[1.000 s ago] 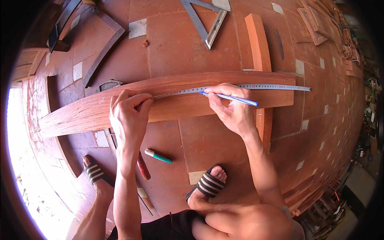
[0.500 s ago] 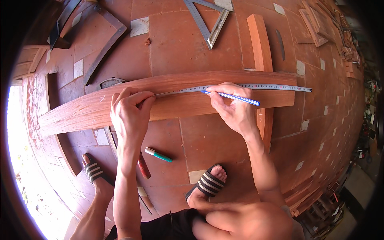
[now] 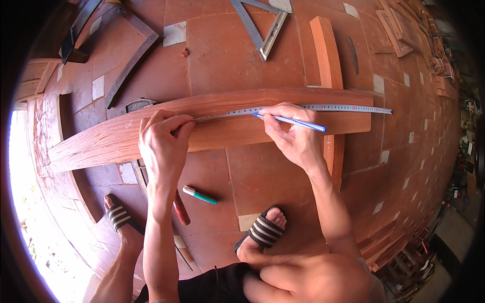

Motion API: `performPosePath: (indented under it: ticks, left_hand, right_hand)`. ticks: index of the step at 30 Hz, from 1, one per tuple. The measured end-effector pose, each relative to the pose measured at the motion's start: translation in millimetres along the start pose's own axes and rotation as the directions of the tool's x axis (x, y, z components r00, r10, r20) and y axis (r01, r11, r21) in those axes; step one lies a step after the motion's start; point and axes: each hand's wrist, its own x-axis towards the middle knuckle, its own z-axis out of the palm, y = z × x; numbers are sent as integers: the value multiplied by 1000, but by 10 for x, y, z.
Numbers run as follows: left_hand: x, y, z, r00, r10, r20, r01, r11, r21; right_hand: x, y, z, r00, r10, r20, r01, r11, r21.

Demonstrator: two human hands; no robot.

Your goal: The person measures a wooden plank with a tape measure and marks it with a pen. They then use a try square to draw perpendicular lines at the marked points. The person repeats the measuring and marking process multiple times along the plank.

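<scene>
A long reddish-brown wooden board (image 3: 222, 137) lies across in front of me, tapering at its left end. Along it runs a tape measure (image 3: 240, 111), its right end sticking out past the board. My left hand (image 3: 164, 139) is closed with thumb and fingers pinched on the tape over the board's left half. My right hand (image 3: 295, 134) grips a blue-and-white pen (image 3: 303, 124), its tip at the tape's lower edge near the board's middle. The fingers of this hand also rest over part of the tape.
Wooden bars (image 3: 327, 55) (image 3: 83, 194) lie crosswise under the board. A triangular metal square (image 3: 262, 38) is beyond it. A green marker (image 3: 200, 195) and a red handle (image 3: 181, 209) lie near my sandalled feet. Wood pieces (image 3: 396, 30) rest at the far right.
Almost nothing differs. My view has shifted very slightly; both hands keep their places on the tape and the pen tip stays at its edge.
</scene>
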Motion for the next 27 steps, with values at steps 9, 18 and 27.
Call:
performPosePath:
  ticks: [9, 18, 27]
  left_hand:
    - [8, 27, -25, 999, -24, 30, 24, 1000, 20]
    - [9, 28, -16, 1000, -17, 18, 17, 999, 30]
    - [275, -437, -535, 958, -90, 272, 143, 973, -183]
  right_hand:
    - [-2, -12, -5, 1000, 1, 4, -1, 1000, 17]
    - [-12, 6, 4, 1000, 2, 1, -2, 1000, 24]
    - [-2, -241, -1178, 963, -217, -158, 83, 801, -593]
